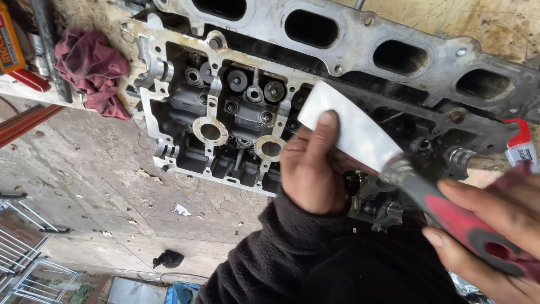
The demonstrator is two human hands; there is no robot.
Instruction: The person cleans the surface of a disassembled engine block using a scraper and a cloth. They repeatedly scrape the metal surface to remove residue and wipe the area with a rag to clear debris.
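Across the upper half of the frame lies a grimy aluminium cylinder head (236,107), resting on a stained workbench (500,22) with its valve gear and camshaft bores facing up and a row of oval ports along its top edge. Just right of centre a wide-bladed scraper (360,135) slants from the upper middle down toward the lower right corner — its pale steel blade lies over the head's upper face, and its grey-and-red handle runs on into the lower right of the frame. The left hand (309,169), coming out of a dark fleece sleeve (292,264) at the bottom centre, presses on the blade: the thumb lies flat along the metal and the other fingers are curled beneath it. The right hand (495,236), in the lower right corner, has its fingers wrapped closed around the handle. At the upper left a crumpled maroon rag (93,70) sits on the bench just beside the head's corner. At the right edge a red-and-white tube (520,149) pokes in, near the head's end. Below the bench, the left and lower left of the frame show cracked concrete floor (101,191) — with a small dark object (167,259) lying on it.
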